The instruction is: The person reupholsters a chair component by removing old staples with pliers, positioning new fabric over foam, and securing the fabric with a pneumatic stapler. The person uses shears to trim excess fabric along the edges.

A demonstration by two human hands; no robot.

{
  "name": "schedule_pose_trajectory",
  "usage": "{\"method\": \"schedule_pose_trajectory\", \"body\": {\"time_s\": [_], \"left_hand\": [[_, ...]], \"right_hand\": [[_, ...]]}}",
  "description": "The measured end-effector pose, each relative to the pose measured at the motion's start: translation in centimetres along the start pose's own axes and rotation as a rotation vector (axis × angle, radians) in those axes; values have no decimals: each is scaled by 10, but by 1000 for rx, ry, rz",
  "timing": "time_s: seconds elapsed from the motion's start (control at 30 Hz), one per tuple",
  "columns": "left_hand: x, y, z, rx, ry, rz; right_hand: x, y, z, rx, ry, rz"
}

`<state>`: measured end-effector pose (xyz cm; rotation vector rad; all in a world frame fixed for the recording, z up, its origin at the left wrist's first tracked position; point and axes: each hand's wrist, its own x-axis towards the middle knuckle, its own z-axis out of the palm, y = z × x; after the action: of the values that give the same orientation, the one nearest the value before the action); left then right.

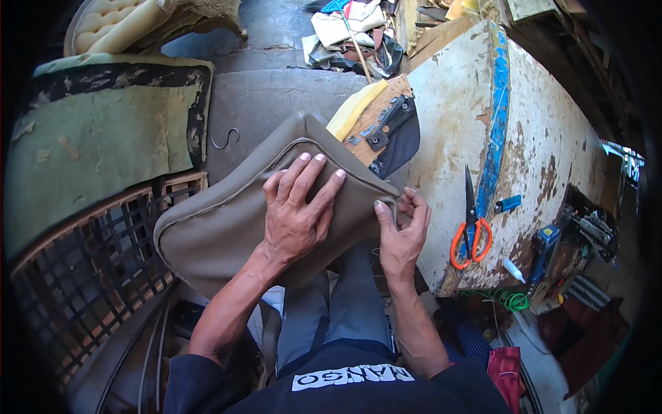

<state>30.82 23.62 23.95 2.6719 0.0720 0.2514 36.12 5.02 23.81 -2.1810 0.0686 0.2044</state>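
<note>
A grey-brown upholstered seat cushion [214, 238] with a piped seam lies tilted across my lap. My left hand [300, 203] rests on its upper face, fingers stretched out and a little apart. At the cushion's right corner, my right hand [402, 238] pinches the edge of the cover between thumb and fingers. From the far side sticks out a bare wooden board [376, 110] with a strip of yellow foam [355, 110] along its edge. A black bracket [392, 124] is fixed to that board, beside loose dark fabric. The cushion's underside is hidden.
On the right, a worn white worktop [448, 103] carries orange-handled scissors [472, 238], a small blue object [508, 203] and a white tube [514, 270]. A green padded panel [103, 138] stands left. A metal hook [226, 139] lies on the floor, with a cloth pile [352, 31] beyond.
</note>
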Motion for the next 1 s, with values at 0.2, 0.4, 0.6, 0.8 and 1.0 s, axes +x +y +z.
{"method": "schedule_pose_trajectory", "body": {"time_s": [0.2,0.4,0.6,0.8,1.0], "left_hand": [[2,-4,-8,25,-90,40],[18,-13,-17,-31,-140,154],[25,-11,-10,61,-136,380],[40,-20,-11,40,-88,389],[61,-13,-11,0,-163,377]], "right_hand": [[-8,28,5,481,-134,424],[-16,24,1,406,-40,449],[-19,7,-19,142,38,344],[-19,-12,-70,-212,279,27],[-3,28,-108,-612,379,16]]}}
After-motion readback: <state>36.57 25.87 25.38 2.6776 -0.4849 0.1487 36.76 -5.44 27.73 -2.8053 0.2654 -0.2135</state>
